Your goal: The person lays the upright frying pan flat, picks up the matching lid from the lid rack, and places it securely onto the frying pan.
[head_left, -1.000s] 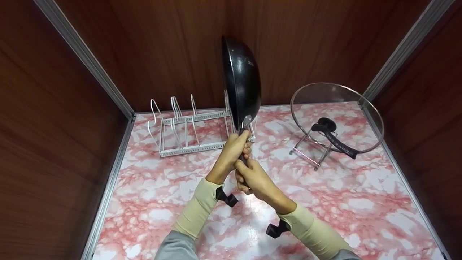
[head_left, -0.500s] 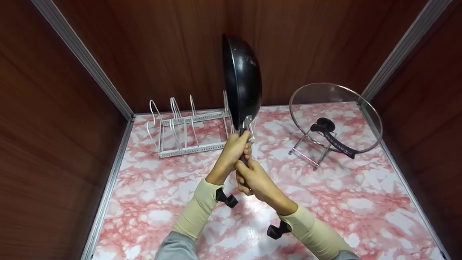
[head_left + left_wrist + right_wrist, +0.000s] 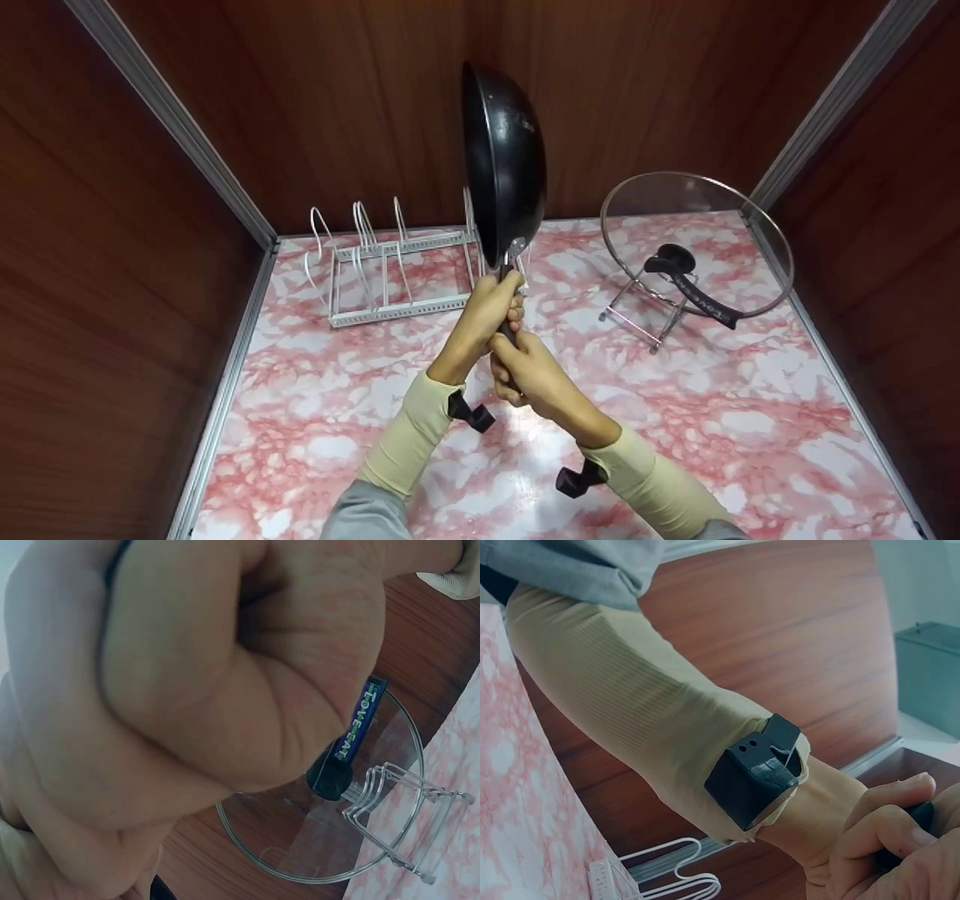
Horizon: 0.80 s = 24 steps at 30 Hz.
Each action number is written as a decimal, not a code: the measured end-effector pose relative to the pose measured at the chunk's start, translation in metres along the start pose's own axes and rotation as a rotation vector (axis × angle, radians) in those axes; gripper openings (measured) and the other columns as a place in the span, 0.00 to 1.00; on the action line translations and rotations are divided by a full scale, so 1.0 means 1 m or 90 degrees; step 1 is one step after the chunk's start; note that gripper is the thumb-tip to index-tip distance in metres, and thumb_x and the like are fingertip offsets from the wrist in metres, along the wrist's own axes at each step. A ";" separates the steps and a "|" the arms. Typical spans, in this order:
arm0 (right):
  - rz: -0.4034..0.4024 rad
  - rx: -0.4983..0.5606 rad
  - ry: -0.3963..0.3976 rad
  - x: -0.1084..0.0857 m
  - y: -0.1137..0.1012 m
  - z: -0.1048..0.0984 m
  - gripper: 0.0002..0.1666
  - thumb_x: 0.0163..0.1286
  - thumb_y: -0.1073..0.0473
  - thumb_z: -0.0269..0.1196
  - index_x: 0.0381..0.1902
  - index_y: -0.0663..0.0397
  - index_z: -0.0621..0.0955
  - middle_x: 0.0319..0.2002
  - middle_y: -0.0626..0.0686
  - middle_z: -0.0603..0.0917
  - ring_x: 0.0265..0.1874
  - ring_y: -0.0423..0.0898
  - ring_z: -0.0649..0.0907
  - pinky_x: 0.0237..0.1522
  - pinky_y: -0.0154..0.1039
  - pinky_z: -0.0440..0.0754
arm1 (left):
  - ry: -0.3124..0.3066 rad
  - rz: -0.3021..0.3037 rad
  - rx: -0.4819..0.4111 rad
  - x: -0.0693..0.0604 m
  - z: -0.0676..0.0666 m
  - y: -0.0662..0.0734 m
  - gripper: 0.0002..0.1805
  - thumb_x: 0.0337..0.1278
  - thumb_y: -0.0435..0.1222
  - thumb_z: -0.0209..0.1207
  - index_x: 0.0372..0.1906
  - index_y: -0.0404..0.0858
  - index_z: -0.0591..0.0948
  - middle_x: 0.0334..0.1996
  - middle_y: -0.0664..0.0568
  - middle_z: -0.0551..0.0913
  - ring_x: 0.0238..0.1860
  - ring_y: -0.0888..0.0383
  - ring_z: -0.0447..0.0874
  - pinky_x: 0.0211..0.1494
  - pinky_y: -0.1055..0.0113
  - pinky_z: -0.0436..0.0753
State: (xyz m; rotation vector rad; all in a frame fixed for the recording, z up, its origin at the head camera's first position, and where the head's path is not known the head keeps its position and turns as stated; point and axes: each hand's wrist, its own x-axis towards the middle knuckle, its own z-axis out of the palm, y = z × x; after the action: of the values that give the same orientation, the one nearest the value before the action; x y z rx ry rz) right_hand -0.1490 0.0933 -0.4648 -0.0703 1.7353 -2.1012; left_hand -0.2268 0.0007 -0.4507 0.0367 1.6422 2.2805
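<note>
A black wok (image 3: 517, 165) stands on edge at the right end of a white wire rack (image 3: 397, 309), its open side facing left. Its lower part overlaps the rack's right end; I cannot tell whether they touch. My left hand (image 3: 491, 304) grips the wok's dark handle just below the metal bracket. Behind it, nearer to me, my right hand (image 3: 529, 367) holds the handle's lower end. Curled fingers (image 3: 172, 637) of the left hand fill much of the left wrist view. In the right wrist view, fingers (image 3: 877, 840) wrap round the dark handle end.
To the right, a glass lid (image 3: 720, 217) with a black handle leans in a small chrome stand (image 3: 637, 326). Upright wire loops (image 3: 364, 225) rise from the white rack. Brown panels (image 3: 337, 112) enclose the red-and-white marbled table (image 3: 712, 450) at the back and sides.
The wok has risen slightly, its top edge now higher against the back panel. Both hands keep their grip on the handle and have hardly moved. The lid and stand are unmoved.
</note>
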 end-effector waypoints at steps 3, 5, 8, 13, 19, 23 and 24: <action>-0.002 -0.005 0.000 -0.001 -0.001 -0.001 0.10 0.77 0.60 0.49 0.33 0.57 0.66 0.17 0.45 0.66 0.06 0.37 0.65 0.10 0.30 0.59 | 0.000 0.002 0.002 -0.001 0.001 0.002 0.12 0.73 0.33 0.48 0.29 0.43 0.67 0.14 0.63 0.63 0.13 0.70 0.63 0.14 0.77 0.67; -0.005 -0.005 -0.001 -0.001 -0.001 -0.001 0.10 0.78 0.60 0.48 0.35 0.57 0.66 0.17 0.45 0.66 0.06 0.37 0.65 0.10 0.31 0.59 | -0.002 0.000 -0.001 -0.001 0.002 0.003 0.10 0.73 0.33 0.48 0.30 0.43 0.67 0.14 0.63 0.63 0.13 0.71 0.63 0.14 0.77 0.67; -0.008 -0.001 -0.004 -0.002 -0.002 -0.001 0.11 0.79 0.59 0.48 0.33 0.57 0.66 0.17 0.45 0.66 0.06 0.37 0.65 0.10 0.31 0.59 | -0.003 -0.003 -0.010 -0.002 0.003 0.005 0.08 0.73 0.33 0.47 0.34 0.43 0.66 0.14 0.63 0.63 0.13 0.71 0.63 0.13 0.78 0.67; -0.006 -0.003 -0.007 -0.003 -0.003 -0.001 0.13 0.80 0.59 0.48 0.32 0.57 0.67 0.16 0.45 0.67 0.06 0.37 0.65 0.10 0.31 0.60 | -0.002 -0.005 -0.014 -0.003 0.004 0.006 0.06 0.73 0.33 0.48 0.36 0.42 0.66 0.14 0.62 0.63 0.13 0.71 0.63 0.13 0.77 0.67; -0.003 -0.012 -0.001 -0.004 -0.004 0.000 0.10 0.78 0.59 0.48 0.35 0.57 0.66 0.17 0.46 0.67 0.06 0.37 0.65 0.10 0.31 0.59 | -0.006 0.009 0.001 -0.005 0.003 0.007 0.09 0.74 0.33 0.48 0.32 0.43 0.67 0.14 0.62 0.64 0.12 0.70 0.64 0.14 0.77 0.68; -0.005 -0.021 0.000 -0.005 -0.004 0.000 0.10 0.78 0.58 0.49 0.36 0.58 0.66 0.17 0.46 0.67 0.06 0.37 0.66 0.10 0.31 0.60 | -0.007 0.013 0.004 -0.006 0.004 0.007 0.09 0.73 0.33 0.48 0.32 0.43 0.67 0.14 0.62 0.64 0.12 0.70 0.64 0.14 0.77 0.68; -0.006 -0.023 0.000 -0.005 -0.004 -0.001 0.10 0.78 0.58 0.49 0.36 0.58 0.66 0.17 0.46 0.67 0.06 0.37 0.66 0.10 0.31 0.60 | -0.006 0.013 0.003 -0.006 0.004 0.007 0.09 0.73 0.33 0.48 0.33 0.43 0.67 0.14 0.62 0.64 0.12 0.70 0.64 0.14 0.77 0.68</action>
State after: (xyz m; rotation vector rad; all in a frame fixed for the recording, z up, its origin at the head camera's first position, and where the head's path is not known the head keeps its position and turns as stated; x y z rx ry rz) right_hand -0.1458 0.0961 -0.4600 -0.0884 1.7768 -2.0762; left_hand -0.2221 0.0004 -0.4416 0.0664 1.6503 2.2881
